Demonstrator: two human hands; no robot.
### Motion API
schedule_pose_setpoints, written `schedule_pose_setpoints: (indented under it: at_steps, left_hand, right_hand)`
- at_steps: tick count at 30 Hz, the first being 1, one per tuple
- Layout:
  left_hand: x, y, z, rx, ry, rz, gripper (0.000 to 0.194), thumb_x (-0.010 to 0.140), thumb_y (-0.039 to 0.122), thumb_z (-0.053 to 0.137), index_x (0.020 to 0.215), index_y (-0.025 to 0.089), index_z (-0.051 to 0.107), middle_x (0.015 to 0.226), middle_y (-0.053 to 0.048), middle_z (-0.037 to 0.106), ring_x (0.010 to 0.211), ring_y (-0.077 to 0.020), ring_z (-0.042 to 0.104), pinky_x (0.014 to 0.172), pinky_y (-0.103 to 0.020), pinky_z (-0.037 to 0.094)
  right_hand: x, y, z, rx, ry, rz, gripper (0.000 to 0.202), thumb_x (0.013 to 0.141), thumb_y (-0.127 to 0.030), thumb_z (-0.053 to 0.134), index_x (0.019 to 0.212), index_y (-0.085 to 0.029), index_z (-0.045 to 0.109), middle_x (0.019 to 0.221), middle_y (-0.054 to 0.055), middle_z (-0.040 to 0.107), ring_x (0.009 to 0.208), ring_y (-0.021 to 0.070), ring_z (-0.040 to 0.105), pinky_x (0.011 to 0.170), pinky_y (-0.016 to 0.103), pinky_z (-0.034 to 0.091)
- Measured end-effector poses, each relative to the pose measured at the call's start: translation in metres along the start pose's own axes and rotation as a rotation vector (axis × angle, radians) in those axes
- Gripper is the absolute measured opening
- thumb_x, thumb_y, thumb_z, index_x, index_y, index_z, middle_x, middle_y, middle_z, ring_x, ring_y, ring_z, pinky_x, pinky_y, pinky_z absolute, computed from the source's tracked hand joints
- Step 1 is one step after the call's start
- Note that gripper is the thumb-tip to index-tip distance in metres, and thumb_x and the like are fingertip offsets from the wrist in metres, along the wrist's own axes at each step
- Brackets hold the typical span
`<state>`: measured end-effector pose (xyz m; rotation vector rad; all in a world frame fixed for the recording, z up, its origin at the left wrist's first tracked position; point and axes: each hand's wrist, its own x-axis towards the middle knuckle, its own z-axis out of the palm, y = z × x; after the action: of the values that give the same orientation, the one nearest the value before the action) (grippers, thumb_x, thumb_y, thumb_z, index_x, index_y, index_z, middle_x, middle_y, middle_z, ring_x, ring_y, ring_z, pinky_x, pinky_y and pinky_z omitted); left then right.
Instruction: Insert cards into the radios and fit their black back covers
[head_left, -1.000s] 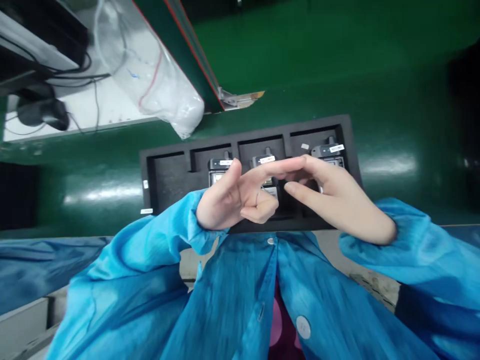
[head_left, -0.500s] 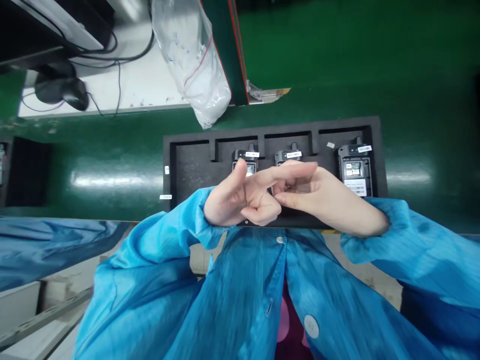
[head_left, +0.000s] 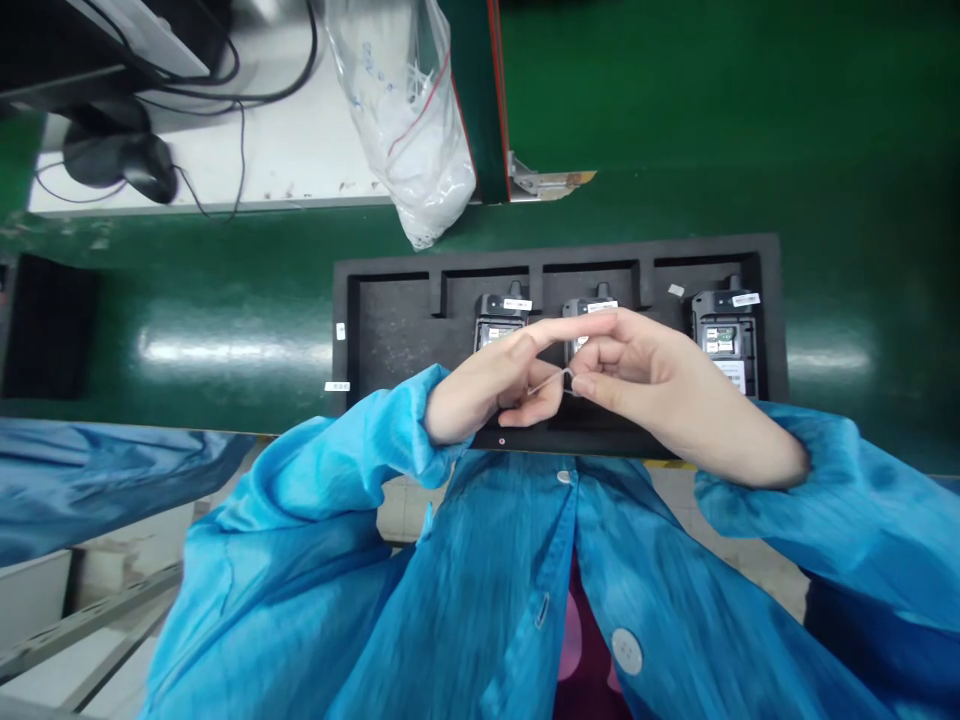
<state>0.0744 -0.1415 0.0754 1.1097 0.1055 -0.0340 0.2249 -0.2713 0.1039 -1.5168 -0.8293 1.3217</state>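
Note:
Over the front of a black foam tray (head_left: 390,330) my two hands meet. My right hand (head_left: 652,375) pinches a thin whitish strand (head_left: 551,381) between thumb and fingertips. The strand runs across to my left hand (head_left: 506,378), whose lower fingers are curled around it while the index finger stretches out towards the right hand. What the strand is, I cannot make out. Behind the hands, a handheld radio (head_left: 501,318) and a second radio (head_left: 589,306) lie in the tray, partly covered. A third radio (head_left: 724,330) lies at the right, its back compartment exposed.
A clear plastic bag (head_left: 424,150) of white pieces hangs over the white shelf edge. A metal bracket (head_left: 551,184) juts out beside it. At left are a black mouse (head_left: 150,168), cables and another black tray (head_left: 49,325). Someone's blue sleeve (head_left: 112,480) shows at far left.
My hands have drawn slightly apart, and the thin strand now shows between them. My left thumb has come down from its raised position. The whole view has shifted a little.

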Motion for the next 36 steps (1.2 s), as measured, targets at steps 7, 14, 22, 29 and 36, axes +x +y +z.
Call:
schedule_pose_setpoints:
  at_steps: [7, 14, 22, 29, 36]
  left_hand:
    - [0.004, -0.008, -0.003, 0.076, 0.126, -0.043, 0.035, 0.097, 0.037, 0.052, 0.119, 0.011, 0.058, 0.074, -0.002, 0.062, 0.048, -0.0038, 0.049, 0.045, -0.017, 0.035]
    - [0.010, -0.001, 0.001, 0.158, 0.126, -0.056, 0.041, 0.095, 0.031, 0.057, 0.129, 0.015, 0.040, 0.072, -0.001, 0.064, 0.047, -0.0057, 0.052, 0.045, -0.016, 0.043]
    - [0.020, -0.001, -0.006, 0.267, 0.226, -0.094, 0.045, 0.095, 0.038, 0.055, 0.131, 0.013, 0.046, 0.088, -0.007, 0.070, 0.050, -0.0060, 0.057, 0.047, -0.018, 0.045]
    - [0.016, -0.005, -0.029, 0.830, 0.426, 0.371, 0.029, 0.097, 0.031, 0.046, 0.094, 0.013, 0.069, 0.074, -0.004, 0.062, 0.066, -0.0112, 0.057, 0.062, -0.026, 0.046]
    - [0.014, -0.025, -0.041, 1.564, -0.042, 0.572, 0.039, 0.090, 0.037, 0.050, 0.114, 0.014, 0.071, 0.081, -0.010, 0.059, 0.068, -0.0196, 0.047, 0.060, -0.035, 0.040]
  right_hand:
    - [-0.001, 0.008, -0.011, -0.277, -0.070, 0.051, 0.009, 0.085, -0.028, 0.058, 0.090, -0.020, 0.058, 0.082, 0.000, 0.063, 0.077, 0.0148, 0.061, 0.067, 0.029, 0.047]
    - [-0.006, 0.006, -0.016, -0.481, -0.019, -0.053, 0.005, 0.086, -0.026, 0.059, 0.088, -0.023, 0.061, 0.081, -0.006, 0.064, 0.071, 0.0082, 0.059, 0.065, 0.024, 0.048]
    - [-0.005, 0.003, -0.028, -0.752, 0.032, -0.240, 0.008, 0.091, -0.024, 0.057, 0.087, -0.020, 0.062, 0.087, -0.002, 0.063, 0.080, 0.0108, 0.058, 0.072, 0.026, 0.044]
    - [-0.001, 0.013, -0.044, -0.916, 0.137, -0.301, 0.009, 0.088, -0.025, 0.060, 0.083, -0.021, 0.065, 0.090, 0.002, 0.062, 0.086, 0.0176, 0.053, 0.080, 0.034, 0.040]
    - [0.024, 0.043, -0.044, -1.069, 0.277, -0.208, 0.010, 0.088, -0.027, 0.061, 0.084, -0.021, 0.068, 0.091, 0.003, 0.061, 0.091, 0.0217, 0.049, 0.088, 0.040, 0.036]
